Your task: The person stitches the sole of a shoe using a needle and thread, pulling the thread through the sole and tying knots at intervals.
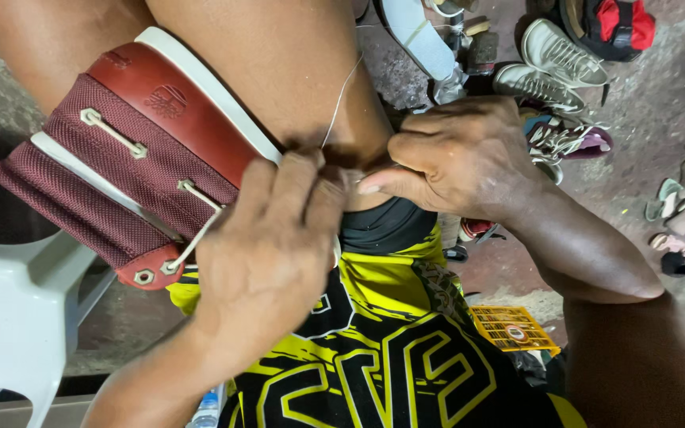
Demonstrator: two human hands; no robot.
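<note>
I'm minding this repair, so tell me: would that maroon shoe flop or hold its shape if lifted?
The maroon shoe likely holds its shape: its white sole looks thick. The mesh upper probably gives a little. The thin thread at the right hand would surely hang limp.

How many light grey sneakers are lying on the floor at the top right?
2. One grey sneaker lies nearest the red and black bag; the second sneaker lies just below and left of it. Other footwear at the right edge is cut off, so more may be hidden.

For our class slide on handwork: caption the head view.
Left hand steadies a maroon shoe on the knee; right hand pinches white thread.
</note>
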